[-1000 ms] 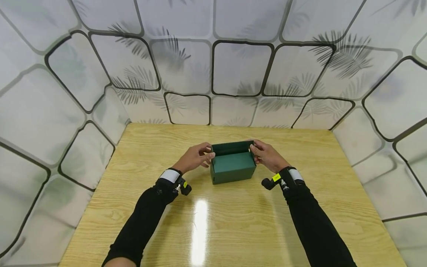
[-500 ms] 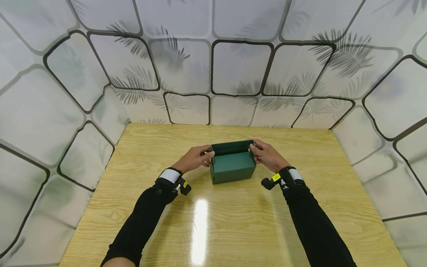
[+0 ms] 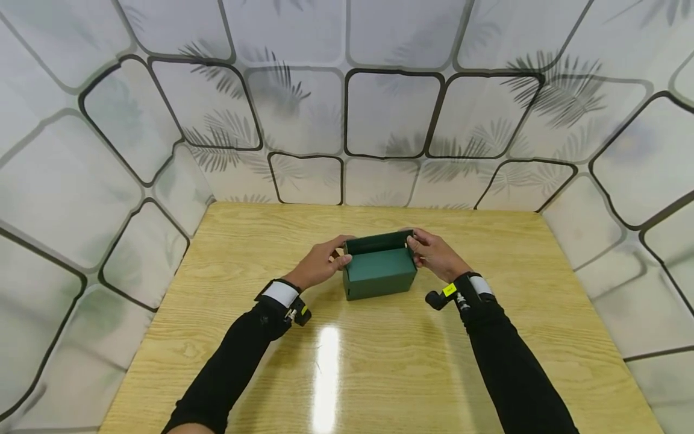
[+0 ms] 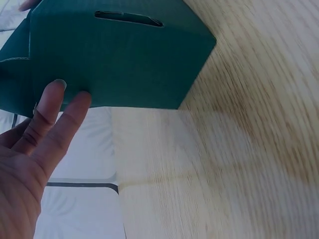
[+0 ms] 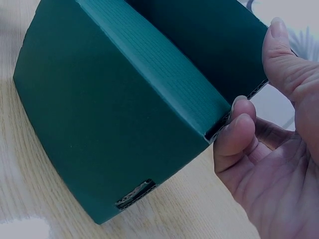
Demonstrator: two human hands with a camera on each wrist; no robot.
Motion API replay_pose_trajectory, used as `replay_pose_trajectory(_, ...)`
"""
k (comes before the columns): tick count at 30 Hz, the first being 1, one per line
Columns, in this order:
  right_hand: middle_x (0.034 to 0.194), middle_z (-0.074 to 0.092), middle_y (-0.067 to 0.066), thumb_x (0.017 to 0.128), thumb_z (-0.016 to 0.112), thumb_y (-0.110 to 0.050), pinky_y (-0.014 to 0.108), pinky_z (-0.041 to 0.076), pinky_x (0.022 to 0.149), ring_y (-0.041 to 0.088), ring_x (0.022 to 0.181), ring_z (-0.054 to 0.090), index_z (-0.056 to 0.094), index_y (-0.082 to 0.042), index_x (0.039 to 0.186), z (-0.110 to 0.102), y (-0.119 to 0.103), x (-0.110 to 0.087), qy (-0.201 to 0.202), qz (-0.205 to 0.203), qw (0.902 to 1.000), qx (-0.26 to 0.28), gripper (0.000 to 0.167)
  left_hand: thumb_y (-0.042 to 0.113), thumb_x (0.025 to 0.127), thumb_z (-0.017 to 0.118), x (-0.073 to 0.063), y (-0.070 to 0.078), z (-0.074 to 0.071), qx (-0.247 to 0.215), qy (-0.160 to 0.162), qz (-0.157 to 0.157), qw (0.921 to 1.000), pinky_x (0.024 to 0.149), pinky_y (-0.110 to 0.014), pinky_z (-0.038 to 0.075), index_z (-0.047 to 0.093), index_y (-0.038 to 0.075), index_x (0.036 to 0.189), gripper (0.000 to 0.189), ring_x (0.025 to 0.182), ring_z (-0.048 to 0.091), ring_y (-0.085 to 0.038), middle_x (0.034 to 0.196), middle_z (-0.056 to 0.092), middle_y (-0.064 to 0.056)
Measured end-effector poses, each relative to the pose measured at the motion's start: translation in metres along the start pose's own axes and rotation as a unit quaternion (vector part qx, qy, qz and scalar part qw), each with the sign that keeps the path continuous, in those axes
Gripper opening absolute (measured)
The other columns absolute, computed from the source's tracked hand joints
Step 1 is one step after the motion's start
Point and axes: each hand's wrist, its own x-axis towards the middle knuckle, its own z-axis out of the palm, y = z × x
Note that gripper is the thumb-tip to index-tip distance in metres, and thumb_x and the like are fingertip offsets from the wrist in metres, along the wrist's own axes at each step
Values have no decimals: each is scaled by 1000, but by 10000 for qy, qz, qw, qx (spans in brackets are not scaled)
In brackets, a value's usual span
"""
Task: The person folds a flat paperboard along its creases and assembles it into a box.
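A dark green cardboard box [image 3: 381,278] sits on the table with a lid panel [image 3: 378,241] raised along its back. At its left end my left hand [image 3: 321,260] has the thumb at the front of the raised lid and a finger reaching behind it. In the left wrist view, two fairly straight fingers [image 4: 57,132] of that hand lie against the end wall, below a slot. My right hand [image 3: 435,253] pinches the lid's right end, thumb [image 5: 280,55] on the inner face and curled fingers beside the side edge. The box's back is hidden.
A light wood-grain table [image 3: 260,374] with a bright light reflection lies under the box. Patterned fabric walls [image 3: 393,111] with leaf prints enclose the table's back and both sides. Each wrist carries a strapped camera [image 3: 435,299].
The left hand has shifted slightly right, its finger reaching further behind the lid and its thumb further onto the box's end. The right hand and box stay almost in place.
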Motion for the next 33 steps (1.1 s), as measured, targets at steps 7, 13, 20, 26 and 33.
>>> replay_pose_trajectory(7, 99, 36, 9, 109, 43, -29, 32, 38, 67, 23, 76, 38, 39, -8, 151, 1, -2, -1, 10, 161, 9999, -39, 47, 24, 103, 61, -5, -2, 0, -2, 1, 171, 9999, 76, -37, 52, 41, 20, 155, 55, 100, 62, -23, 145, 52, -11)
replay_pose_trajectory(13, 98, 36, 9, 109, 45, -28, 32, 38, 68, 21, 77, 39, 41, -8, 150, -1, -3, -2, -31, 149, 9999, 47, 46, 18, 105, 58, -4, -4, 3, 99, 92, 460, 9988, 76, -39, 52, 40, 14, 154, 53, 99, 61, -23, 143, 52, -11)
replay_pose_trajectory(20, 154, 22, 25, 106, 55, -16, 32, 48, 83, 19, 101, 49, 38, -8, 153, -4, 0, -7, -115, 323, 9994, -28, 51, 11, 106, 52, -3, 2, 3, 231, -8, 372, 9990, 78, -39, 52, 35, 10, 155, 52, 103, 61, -25, 139, 53, -14)
replay_pose_trajectory(26, 166, -7, 24, 103, 59, -8, 32, 51, 92, 23, 113, 52, 32, -4, 155, -5, 1, -10, -230, 278, 9993, -74, 59, 9, 107, 48, -2, 4, 5, 439, -23, 362, 9984, 81, -39, 52, 28, 11, 158, 55, 101, 62, -25, 148, 47, -15)
replay_pose_trajectory(33, 164, 2, 27, 102, 58, -5, 29, 51, 92, 17, 92, 55, 32, 1, 151, -3, 1, -10, -215, 65, 9997, -73, 56, 8, 109, 42, 0, 6, 5, 500, 16, 318, 9982, 75, -38, 44, 21, 9, 161, 56, 80, 57, -26, 96, 58, -10)
